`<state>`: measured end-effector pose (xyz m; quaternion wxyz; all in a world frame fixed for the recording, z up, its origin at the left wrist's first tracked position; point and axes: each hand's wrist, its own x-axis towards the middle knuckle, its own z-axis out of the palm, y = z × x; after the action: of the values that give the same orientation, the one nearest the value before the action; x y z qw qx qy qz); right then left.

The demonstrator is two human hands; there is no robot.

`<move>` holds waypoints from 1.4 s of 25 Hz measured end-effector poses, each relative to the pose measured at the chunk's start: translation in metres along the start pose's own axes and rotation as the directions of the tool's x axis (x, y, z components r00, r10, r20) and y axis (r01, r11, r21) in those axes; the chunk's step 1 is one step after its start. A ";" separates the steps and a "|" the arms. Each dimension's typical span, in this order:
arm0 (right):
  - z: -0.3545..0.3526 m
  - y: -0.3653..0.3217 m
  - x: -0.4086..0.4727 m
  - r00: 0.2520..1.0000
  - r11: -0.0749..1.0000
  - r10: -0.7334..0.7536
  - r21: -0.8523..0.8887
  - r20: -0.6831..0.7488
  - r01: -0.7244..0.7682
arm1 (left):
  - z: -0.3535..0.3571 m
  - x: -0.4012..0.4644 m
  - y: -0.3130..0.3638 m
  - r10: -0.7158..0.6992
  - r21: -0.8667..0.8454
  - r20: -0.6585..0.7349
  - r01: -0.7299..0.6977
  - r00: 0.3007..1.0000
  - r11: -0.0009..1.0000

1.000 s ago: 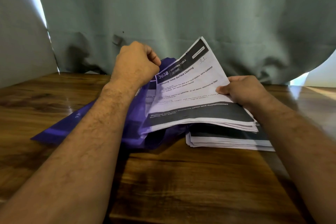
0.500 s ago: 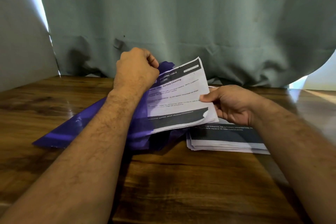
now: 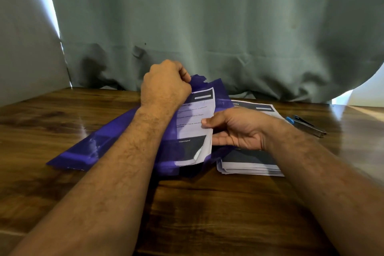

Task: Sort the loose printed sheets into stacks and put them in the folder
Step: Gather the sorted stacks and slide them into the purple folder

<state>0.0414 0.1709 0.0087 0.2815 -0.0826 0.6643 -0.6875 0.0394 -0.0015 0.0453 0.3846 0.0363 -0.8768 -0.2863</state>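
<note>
My left hand clenched on lip of purple plastic folder; right hand pinching printed white sheets partway inside. Second paper stack beside, on brown wooden worktop.

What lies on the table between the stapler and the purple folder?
In the head view, a stack of printed sheets lies between the stapler and the purple folder; the right hand hovers over it.

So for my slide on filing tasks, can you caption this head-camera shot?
Left hand holds the purple folder open while right hand slides printed sheets in.
</note>
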 end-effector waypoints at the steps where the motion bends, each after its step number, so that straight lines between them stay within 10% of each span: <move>1: 0.003 0.000 0.001 1.000 1.000 0.012 -0.020 0.021 -0.011 | 0.000 0.000 0.000 0.003 0.002 -0.006 -0.003 1.000 1.000; 35: 0.058 0.001 0.021 0.968 0.974 -0.139 -0.205 -0.210 0.095 | 0.007 -0.006 -0.008 -0.035 -0.046 -0.054 0.033 0.998 0.998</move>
<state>0.0526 0.1107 0.0081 0.1546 -0.0713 0.7492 -0.6401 0.0373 -0.0027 0.0331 0.4045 0.0503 -0.8584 -0.3114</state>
